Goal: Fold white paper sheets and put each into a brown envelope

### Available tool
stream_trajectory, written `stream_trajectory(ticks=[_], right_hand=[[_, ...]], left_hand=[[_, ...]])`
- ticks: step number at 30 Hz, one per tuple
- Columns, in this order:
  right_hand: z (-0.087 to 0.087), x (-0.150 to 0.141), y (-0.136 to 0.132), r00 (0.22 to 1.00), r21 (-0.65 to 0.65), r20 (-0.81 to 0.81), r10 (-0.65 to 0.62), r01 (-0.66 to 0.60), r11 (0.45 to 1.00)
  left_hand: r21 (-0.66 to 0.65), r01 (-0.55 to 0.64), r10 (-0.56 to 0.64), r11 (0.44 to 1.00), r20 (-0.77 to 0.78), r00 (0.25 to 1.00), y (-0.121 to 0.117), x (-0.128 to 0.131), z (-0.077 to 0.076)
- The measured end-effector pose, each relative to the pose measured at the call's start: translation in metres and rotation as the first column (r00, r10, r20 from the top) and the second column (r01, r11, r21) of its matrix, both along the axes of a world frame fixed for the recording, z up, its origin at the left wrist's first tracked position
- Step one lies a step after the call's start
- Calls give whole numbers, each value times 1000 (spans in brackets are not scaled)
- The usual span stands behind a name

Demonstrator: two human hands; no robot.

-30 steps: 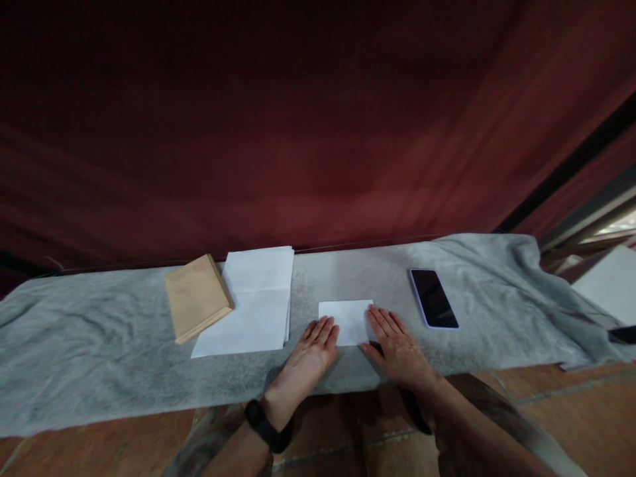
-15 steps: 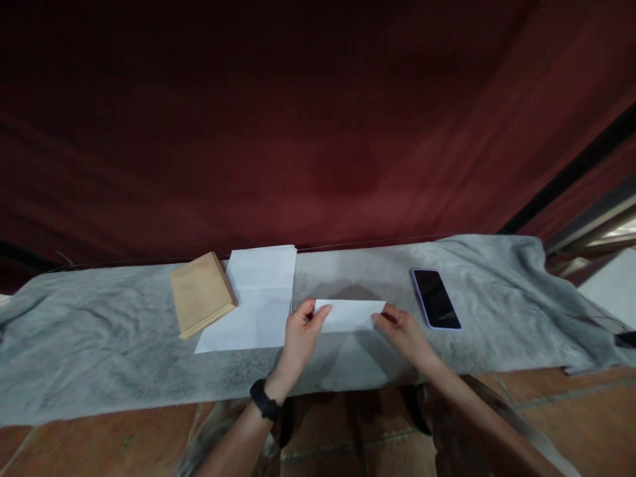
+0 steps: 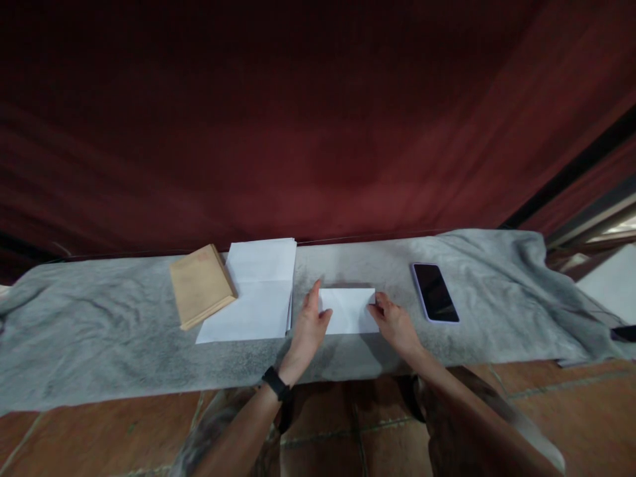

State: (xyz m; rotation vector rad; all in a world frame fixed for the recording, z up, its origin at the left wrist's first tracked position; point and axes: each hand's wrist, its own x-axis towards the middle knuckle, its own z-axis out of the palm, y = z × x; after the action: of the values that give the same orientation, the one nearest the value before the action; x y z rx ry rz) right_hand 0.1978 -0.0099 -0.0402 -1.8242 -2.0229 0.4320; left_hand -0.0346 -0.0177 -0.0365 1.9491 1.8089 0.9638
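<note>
A small folded sheet of white paper (image 3: 348, 311) lies low over the grey cloth, between my two hands. At its left edge is my left hand (image 3: 307, 326), wearing a black wristband; its fingers stretch forward, apart from the thumb, which touches the paper. My right hand (image 3: 396, 328) pinches the paper's right edge, thumb on top and fingers curled at the side. To the left lie larger white sheets (image 3: 253, 308) with a crease across them. A stack of brown envelopes (image 3: 201, 285) partly covers their left side.
A phone in a lilac case (image 3: 435, 293) rests to the right of my right hand. Grey cloth (image 3: 109, 331) covers the narrow bench, bunched at its right end. Behind hangs a dark red curtain (image 3: 318, 159). Tiled floor (image 3: 328, 440) shows in front.
The folded paper has come down flatter, and more of its face shows. My left hand's fingers have straightened from their pinch. The right hand keeps its grip at the right edge.
</note>
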Motion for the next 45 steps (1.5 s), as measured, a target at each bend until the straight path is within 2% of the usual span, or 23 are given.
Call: stream_trajectory(ticks=[3, 6, 10, 13, 16, 20, 22, 25, 27, 29, 37, 45], right_hand=[[0, -4, -1, 996, -4, 89, -24, 24, 1000], [1, -8, -3, 987, -18, 163, -12, 15, 1000], [3, -10, -5, 966, -19, 255, 30, -26, 999], [3, -11, -7, 960, -6, 276, 41, -41, 999], [2, -11, -8, 960, 48, 277, 46, -62, 997], [4, -11, -9, 964, 148, 256, 67, -108, 983], [4, -16, -13, 970, 191, 208, 125, -166, 968], [3, -28, -25, 943, 231, 132, 305, -328, 916], [-1, -35, -34, 905, 239, 137, 403, -425, 873], [-6, -39, -40, 884, 241, 168, 436, -465, 852], [-19, -29, -41, 913, 287, 282, 295, -374, 882], [-24, -20, -37, 920, 307, 297, 254, -344, 887]], left_hand=[[-21, 3, -2, 1000, 30, 1000, -2, 2, 1], [-11, -1, 1, 1000, -21, 1000, -5, 3, 0], [-15, 4, -7, 1000, -194, 981, -13, 4, 2], [16, 6, 0, 1000, -347, 938, -19, 9, 6], [68, 95, -58, 993, -416, 907, -26, 19, 7], [62, 244, -191, 968, -451, 872, -38, 36, -2], [35, 244, -199, 969, -476, 856, -42, 40, -8], [22, 248, -200, 968, -526, 826, -44, 40, -15], [27, 272, -211, 962, -560, 801, -45, 38, -18], [29, 283, -215, 959, -577, 788, -45, 36, -19], [28, 182, -138, 983, -543, 829, -41, 31, -20], [-76, 31, -71, 997, -605, 793, -32, 16, -6]])
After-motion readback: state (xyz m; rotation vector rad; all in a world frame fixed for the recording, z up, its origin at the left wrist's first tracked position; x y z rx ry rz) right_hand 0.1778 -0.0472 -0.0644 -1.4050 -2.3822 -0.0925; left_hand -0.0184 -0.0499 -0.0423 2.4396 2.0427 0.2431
